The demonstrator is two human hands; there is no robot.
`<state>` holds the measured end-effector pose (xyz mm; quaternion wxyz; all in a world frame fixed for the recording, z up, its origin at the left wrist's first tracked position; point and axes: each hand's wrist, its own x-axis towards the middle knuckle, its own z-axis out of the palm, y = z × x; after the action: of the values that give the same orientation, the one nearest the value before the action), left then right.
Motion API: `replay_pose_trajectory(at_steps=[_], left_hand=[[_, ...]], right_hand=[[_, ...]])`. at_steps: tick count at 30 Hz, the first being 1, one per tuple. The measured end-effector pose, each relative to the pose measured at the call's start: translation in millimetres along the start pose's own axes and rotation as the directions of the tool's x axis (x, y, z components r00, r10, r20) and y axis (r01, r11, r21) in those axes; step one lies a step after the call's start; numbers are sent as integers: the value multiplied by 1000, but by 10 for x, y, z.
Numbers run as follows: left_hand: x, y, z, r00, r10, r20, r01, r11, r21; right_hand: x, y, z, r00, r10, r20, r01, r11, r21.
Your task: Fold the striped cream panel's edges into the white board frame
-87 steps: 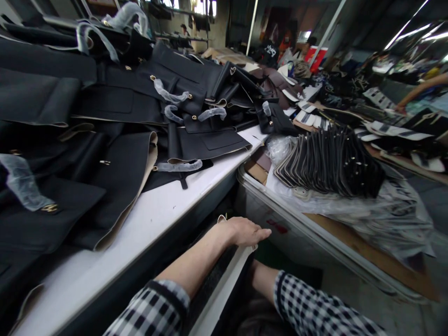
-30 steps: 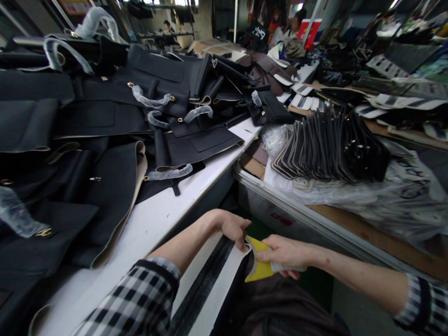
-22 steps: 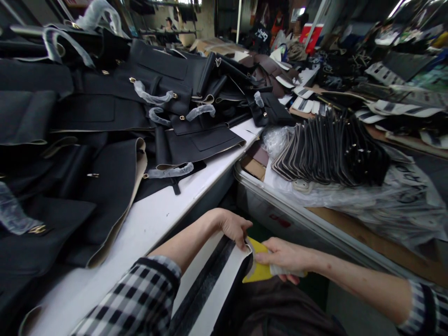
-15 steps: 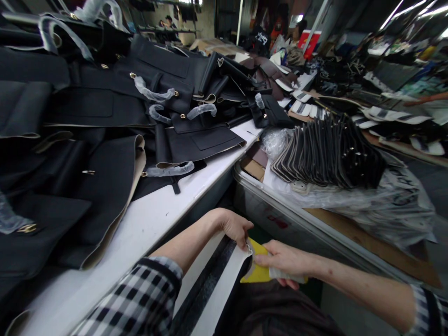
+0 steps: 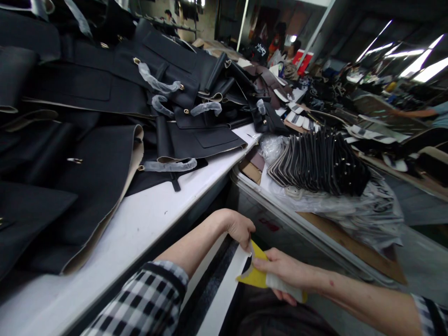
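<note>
My left hand is closed on the upper end of a long panel with black and white stripes, which slants down toward my lap. Just to the right, my right hand grips a flat yellow piece with a whitish layer around its lower part. My right thumb lies on top of it, and its wide end meets the panel's end by my left fingers. The exact kind of the yellow piece is unclear. My left fingertips are partly hidden.
A white table on the left bears heaped black leather bag pieces with wrapped handles. On the right, a metal-edged table carries a row of black straps or flaps on plastic. Another person's arm shows far right.
My view has shifted slightly. Both hands keep their holds, and the yellow piece and panel end stay together, with the yellow piece's wide end a little more around the panel's end.
</note>
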<state>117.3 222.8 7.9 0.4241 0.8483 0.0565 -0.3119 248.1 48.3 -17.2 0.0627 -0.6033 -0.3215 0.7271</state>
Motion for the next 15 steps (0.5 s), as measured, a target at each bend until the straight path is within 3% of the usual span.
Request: replay_pose_trajectory(at_steps=[8, 15], left_hand=[[27, -43, 36, 998, 43, -42, -42, 999, 29], [-93, 130, 7, 996, -21, -83, 28, 997, 76]], right_hand=[[86, -68, 144, 999, 31, -28, -30, 999, 26], [139, -63, 292, 999, 19, -27, -15, 989, 148]])
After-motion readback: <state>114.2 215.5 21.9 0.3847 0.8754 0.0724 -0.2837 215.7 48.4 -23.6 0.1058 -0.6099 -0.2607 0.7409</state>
